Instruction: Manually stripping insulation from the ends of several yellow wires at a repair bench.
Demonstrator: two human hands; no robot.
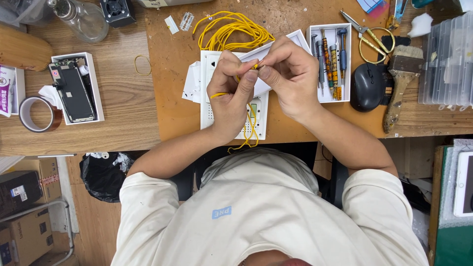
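Note:
My left hand (229, 93) and my right hand (288, 74) meet above a white flat device (209, 111) on the wooden bench. Both pinch a thin yellow wire (231, 30) between fingertips. The wire wraps around my left hand, hangs down below my wrist, and runs back to a loose coil behind the hands. A white sheet or lid (295, 39) lies partly hidden under my right hand.
A white tray of screwdrivers (330, 59), a black mouse (368, 86), a brush (401, 83) and scissors (367, 34) lie to the right. At the left are a box with an opened phone (74, 91), a tape roll (37, 114), a rubber band (143, 65) and a glass bottle (84, 17).

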